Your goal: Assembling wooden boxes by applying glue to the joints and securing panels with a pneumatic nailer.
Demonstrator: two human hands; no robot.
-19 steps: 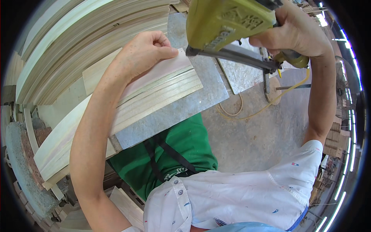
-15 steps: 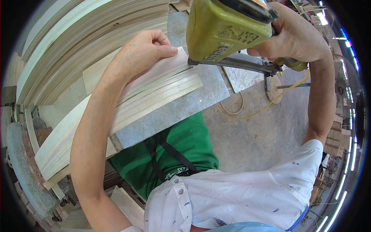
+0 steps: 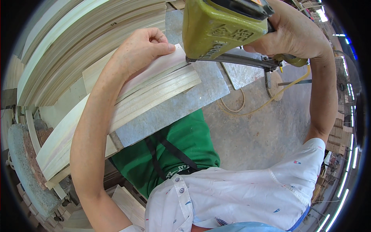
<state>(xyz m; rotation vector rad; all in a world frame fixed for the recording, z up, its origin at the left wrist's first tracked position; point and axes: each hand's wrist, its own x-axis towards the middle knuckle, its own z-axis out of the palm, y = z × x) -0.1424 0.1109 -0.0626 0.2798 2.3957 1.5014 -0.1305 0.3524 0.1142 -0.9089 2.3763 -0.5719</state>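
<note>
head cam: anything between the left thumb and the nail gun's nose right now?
Just a bit of the end of the pale board, between the left hand and the nail gun; head view.

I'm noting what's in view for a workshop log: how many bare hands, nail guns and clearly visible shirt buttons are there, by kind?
Bare hands: 2, the left hand and the right hand
Nail gun: 1
Shirt buttons, clearly visible: 2
Total: 5
</note>
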